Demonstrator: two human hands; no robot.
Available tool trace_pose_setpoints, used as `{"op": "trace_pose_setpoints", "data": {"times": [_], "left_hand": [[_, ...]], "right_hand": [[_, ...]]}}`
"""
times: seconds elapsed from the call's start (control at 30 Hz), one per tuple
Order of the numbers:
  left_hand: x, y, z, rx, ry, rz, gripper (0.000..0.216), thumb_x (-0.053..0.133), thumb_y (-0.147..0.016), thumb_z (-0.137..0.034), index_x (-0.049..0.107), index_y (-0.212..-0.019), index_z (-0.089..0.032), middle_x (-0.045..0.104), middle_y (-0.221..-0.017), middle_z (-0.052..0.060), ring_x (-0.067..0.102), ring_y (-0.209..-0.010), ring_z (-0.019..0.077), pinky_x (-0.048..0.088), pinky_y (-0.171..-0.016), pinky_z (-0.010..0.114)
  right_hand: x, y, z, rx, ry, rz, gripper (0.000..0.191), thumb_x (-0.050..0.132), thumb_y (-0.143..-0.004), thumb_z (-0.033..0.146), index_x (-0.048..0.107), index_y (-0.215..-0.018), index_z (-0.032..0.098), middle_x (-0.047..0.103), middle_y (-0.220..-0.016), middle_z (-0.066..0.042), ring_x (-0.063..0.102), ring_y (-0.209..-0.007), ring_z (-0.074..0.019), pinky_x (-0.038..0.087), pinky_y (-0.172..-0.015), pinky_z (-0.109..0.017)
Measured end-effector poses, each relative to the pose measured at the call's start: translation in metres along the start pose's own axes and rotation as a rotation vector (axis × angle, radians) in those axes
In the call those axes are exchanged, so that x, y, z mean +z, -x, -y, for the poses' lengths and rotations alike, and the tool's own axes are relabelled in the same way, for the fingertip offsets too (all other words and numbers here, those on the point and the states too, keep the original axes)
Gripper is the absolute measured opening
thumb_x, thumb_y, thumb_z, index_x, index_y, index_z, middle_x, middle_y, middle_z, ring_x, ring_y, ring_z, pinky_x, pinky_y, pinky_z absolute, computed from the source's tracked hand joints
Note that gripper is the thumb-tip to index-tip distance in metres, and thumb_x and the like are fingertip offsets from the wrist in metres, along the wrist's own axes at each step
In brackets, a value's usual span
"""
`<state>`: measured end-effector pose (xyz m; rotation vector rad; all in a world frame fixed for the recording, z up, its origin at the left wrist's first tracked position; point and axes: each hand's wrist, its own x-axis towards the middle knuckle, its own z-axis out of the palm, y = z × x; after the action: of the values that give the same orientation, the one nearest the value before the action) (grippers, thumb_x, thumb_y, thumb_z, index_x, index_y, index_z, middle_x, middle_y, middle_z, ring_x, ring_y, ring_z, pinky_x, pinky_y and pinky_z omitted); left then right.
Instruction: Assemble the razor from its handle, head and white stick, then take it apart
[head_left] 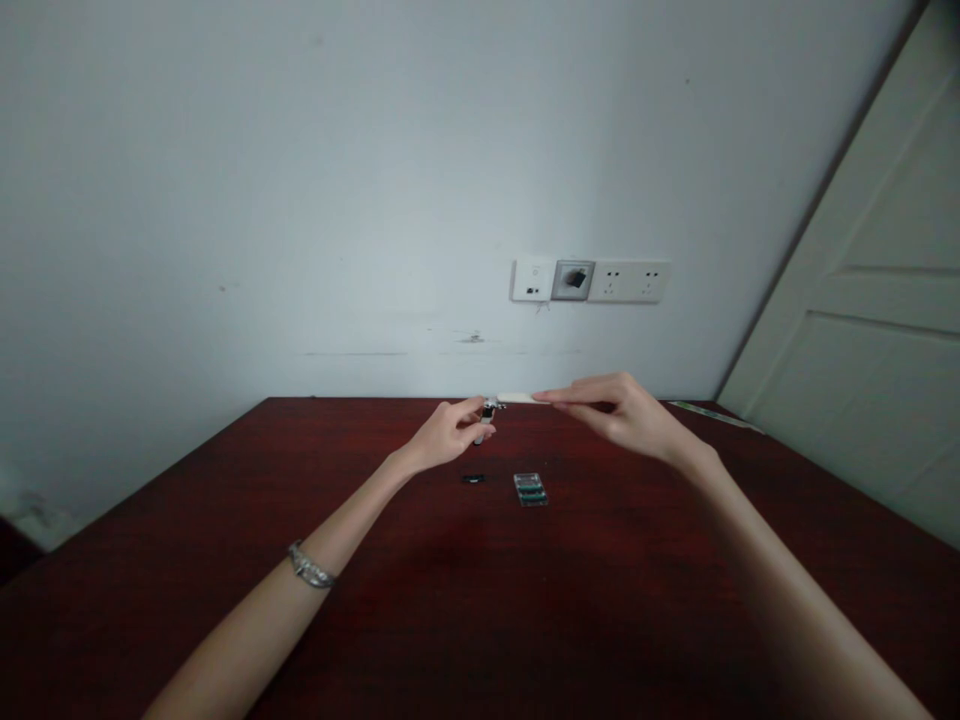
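Observation:
Above the far part of the table, my left hand (pixel 448 435) pinches a small silver-and-black object (pixel 488 411) between thumb and fingers. Its exact kind is too small to make out. To the right, my right hand (pixel 619 410) is closed on a flat white strip (pixel 516 398), held level by its right end. The strip's left end is at the top of the silver-and-black object; whether they touch I cannot tell. Below the hands, a small clear case (pixel 531 489) with dark green bands lies on the table. A small black piece (pixel 473 479) lies left of it.
The dark red wooden table (pixel 480 620) runs up to a pale wall (pixel 375 200). Sockets and a switch panel (pixel 590 281) are mounted on the wall. A thin pale strip (pixel 716 415) lies by the far right table edge, near a white panelled door (pixel 862 330).

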<state>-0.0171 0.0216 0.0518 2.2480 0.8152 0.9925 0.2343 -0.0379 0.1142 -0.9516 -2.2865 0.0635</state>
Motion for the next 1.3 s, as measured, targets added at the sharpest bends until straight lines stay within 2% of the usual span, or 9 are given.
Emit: {"op": "trace_pose_setpoints", "data": {"times": [0.1, 0.23, 0.3, 0.37, 0.43, 0.53, 0.67, 0.87, 1.3], "left_hand": [[-0.001, 0.000, 0.000, -0.012, 0.018, 0.004, 0.014, 0.055, -0.080, -0.028, 0.055, -0.083, -0.014, 0.066, -0.071, 0.003, 0.062, -0.066, 0.0130, 0.046, -0.061, 0.022], [0.001, 0.001, 0.000, -0.012, 0.048, 0.012, 0.014, 0.055, -0.080, -0.028, 0.053, -0.083, -0.015, 0.066, -0.070, 0.003, 0.063, -0.065, 0.0136, 0.047, -0.063, 0.024], [0.003, 0.001, 0.000, -0.023, 0.089, 0.016, 0.015, 0.056, -0.080, -0.029, 0.051, -0.081, -0.015, 0.066, -0.068, 0.004, 0.063, -0.063, 0.0141, 0.047, -0.062, 0.025], [0.005, 0.001, -0.001, -0.046, 0.146, 0.019, 0.017, 0.055, -0.081, -0.031, 0.048, -0.081, -0.015, 0.066, -0.066, 0.004, 0.063, -0.061, 0.0144, 0.048, -0.060, 0.025], [0.006, 0.001, -0.003, -0.073, 0.202, 0.014, 0.018, 0.054, -0.082, -0.033, 0.046, -0.082, -0.016, 0.065, -0.065, 0.004, 0.063, -0.058, 0.0146, 0.049, -0.057, 0.025], [0.006, 0.001, -0.005, -0.105, 0.265, -0.001, 0.021, 0.054, -0.082, -0.034, 0.044, -0.082, -0.016, 0.064, -0.063, 0.003, 0.065, -0.057, 0.0158, 0.049, -0.053, 0.025], [0.008, 0.001, -0.006, -0.129, 0.307, -0.020, 0.025, 0.055, -0.081, -0.038, 0.042, -0.084, -0.017, 0.063, -0.061, 0.002, 0.065, -0.055, 0.0175, 0.050, -0.051, 0.026], [0.015, 0.001, -0.007, -0.079, 0.258, -0.003, 0.025, 0.050, -0.085, -0.041, 0.041, -0.084, -0.018, 0.062, -0.060, 0.001, 0.063, -0.053, 0.0165, 0.048, -0.051, 0.025], [0.017, 0.003, -0.007, -0.033, 0.191, -0.025, 0.023, 0.049, -0.086, -0.040, 0.047, -0.090, -0.017, 0.063, -0.065, 0.002, 0.063, -0.056, 0.0148, 0.048, -0.054, 0.023]], "right_hand": [[-0.006, 0.003, -0.003, 0.014, -0.007, -0.044, 0.029, 0.050, -0.085, 0.027, 0.068, -0.108, 0.024, 0.073, -0.090, -0.006, 0.064, -0.072, -0.0163, 0.047, -0.066, -0.027], [-0.001, 0.000, 0.004, 0.048, -0.102, -0.285, 0.031, 0.047, -0.086, 0.028, 0.067, -0.110, 0.022, 0.070, -0.095, -0.006, 0.062, -0.079, -0.0180, 0.048, -0.070, -0.031], [0.004, -0.003, 0.009, 0.114, -0.181, -0.395, 0.036, 0.048, -0.086, 0.028, 0.060, -0.119, 0.023, 0.068, -0.086, -0.005, 0.058, -0.069, -0.0151, 0.047, -0.063, -0.029], [0.009, -0.007, 0.014, 0.199, -0.318, -0.435, 0.045, 0.051, -0.084, 0.028, 0.051, -0.128, 0.022, 0.062, -0.074, -0.002, 0.050, -0.055, -0.0110, 0.043, -0.050, -0.025], [0.016, -0.009, 0.020, 0.295, -0.512, -0.417, 0.046, 0.053, -0.082, 0.031, 0.050, -0.126, 0.019, 0.053, -0.065, 0.002, 0.042, -0.047, -0.0084, 0.037, -0.040, -0.021], [0.030, -0.009, 0.029, 0.463, -0.790, -0.366, 0.031, 0.056, -0.079, 0.036, 0.057, -0.102, 0.016, 0.042, -0.058, 0.005, 0.035, -0.043, -0.0062, 0.027, -0.033, -0.018], [0.058, -0.001, 0.038, 0.595, -1.040, -0.285, 0.026, 0.059, -0.075, 0.041, 0.050, -0.085, 0.019, 0.041, -0.057, 0.007, 0.030, -0.039, -0.0037, 0.018, -0.028, -0.013], [0.088, 0.016, 0.051, 0.575, -1.113, -0.226, 0.025, 0.050, -0.082, 0.045, 0.042, -0.089, 0.023, 0.043, -0.054, 0.010, 0.029, -0.033, -0.0036, 0.020, -0.026, -0.012], [0.107, 0.016, 0.062, 0.526, -1.213, -0.259, 0.025, 0.052, -0.082, 0.046, 0.042, -0.084, 0.022, 0.031, -0.050, 0.012, 0.017, -0.034, -0.0024, 0.014, -0.028, -0.012]]}}
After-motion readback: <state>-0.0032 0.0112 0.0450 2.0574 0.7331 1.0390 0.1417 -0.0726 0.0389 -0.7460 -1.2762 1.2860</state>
